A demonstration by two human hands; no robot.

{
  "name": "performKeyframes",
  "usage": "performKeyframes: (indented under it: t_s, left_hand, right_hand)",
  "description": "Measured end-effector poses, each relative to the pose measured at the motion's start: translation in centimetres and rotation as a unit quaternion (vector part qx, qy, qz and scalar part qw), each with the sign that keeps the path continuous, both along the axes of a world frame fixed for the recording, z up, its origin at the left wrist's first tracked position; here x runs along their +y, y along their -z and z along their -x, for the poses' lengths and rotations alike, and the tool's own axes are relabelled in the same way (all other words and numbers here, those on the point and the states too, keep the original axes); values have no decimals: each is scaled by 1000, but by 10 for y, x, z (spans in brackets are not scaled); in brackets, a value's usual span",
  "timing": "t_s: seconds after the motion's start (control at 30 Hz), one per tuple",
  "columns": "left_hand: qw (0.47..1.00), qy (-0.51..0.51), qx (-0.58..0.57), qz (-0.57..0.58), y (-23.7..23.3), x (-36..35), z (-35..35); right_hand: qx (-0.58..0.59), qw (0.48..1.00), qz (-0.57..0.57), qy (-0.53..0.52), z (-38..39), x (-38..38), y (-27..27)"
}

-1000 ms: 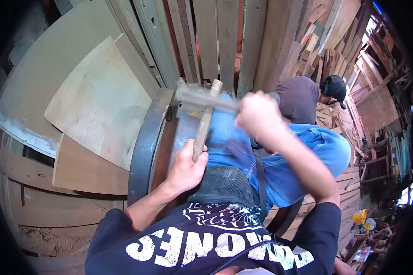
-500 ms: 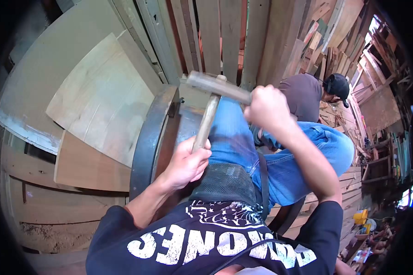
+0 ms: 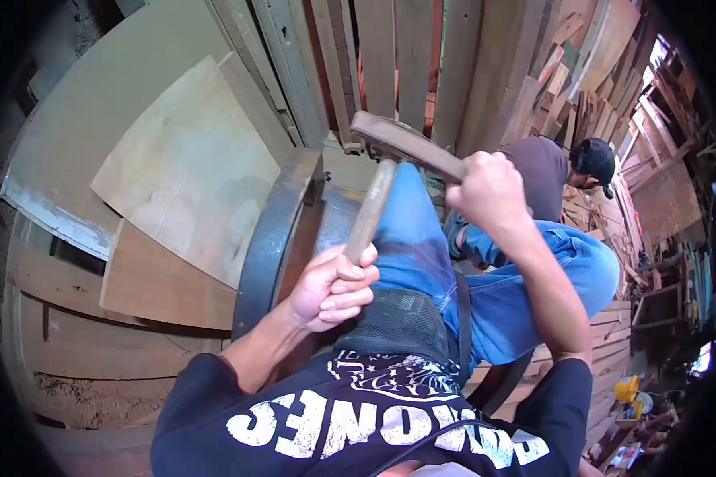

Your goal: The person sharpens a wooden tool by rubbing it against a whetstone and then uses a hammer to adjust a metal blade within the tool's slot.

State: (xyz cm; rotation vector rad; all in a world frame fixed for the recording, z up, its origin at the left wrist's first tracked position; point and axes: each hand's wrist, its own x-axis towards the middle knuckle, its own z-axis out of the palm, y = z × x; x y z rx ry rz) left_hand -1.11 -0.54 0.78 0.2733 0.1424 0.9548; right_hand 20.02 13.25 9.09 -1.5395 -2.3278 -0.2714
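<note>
Boards (image 3: 183, 175) lean at the far left. Just right of them stands a dark metal hoop (image 3: 274, 238), on edge against the person's knee. The left hand (image 3: 330, 290) is closed tight round the lower end of a wooden rod (image 3: 371, 208). The rod slants up beside the hoop's inner face, and where its foot bears is hidden behind the fingers.

Over the rod's top end sits a hammer (image 3: 398, 143), gripped in the fully closed right hand (image 3: 489, 191). It is slightly blurred, so I cannot tell whether its head touches the rod or hangs just clear. Further right, behind, a co-worker (image 3: 545, 163) bends over timber.

The step looks like driving the rod with hammer blows. A next blow would need the left hand to hold the rod steady on its line, fingers below the struck end, and the hammer to land square.
</note>
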Motion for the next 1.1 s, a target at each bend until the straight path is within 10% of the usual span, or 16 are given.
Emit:
performKeyframes:
  t_s: [0.17, 0.3, 0.97, 1.1]
  left_hand:
    - [1000, 27, 16, -1, -8, -7, -3]
    - [999, 31, -19, -25, -7, -7, -7]
    - [958, 116, -259, 48, 14, -5, -12]
    - [944, 160, -280, 74, 12, -4, -11]
  right_hand:
    - [-33, 983, 58, -174, 5, -64, 8]
    - [-12, 999, -31, -11, -15, -25, -5]
    - [-35, 991, 118, -52, -3, -70, 24]
    - [86, 988, 92, 93, -21, -25, -2]
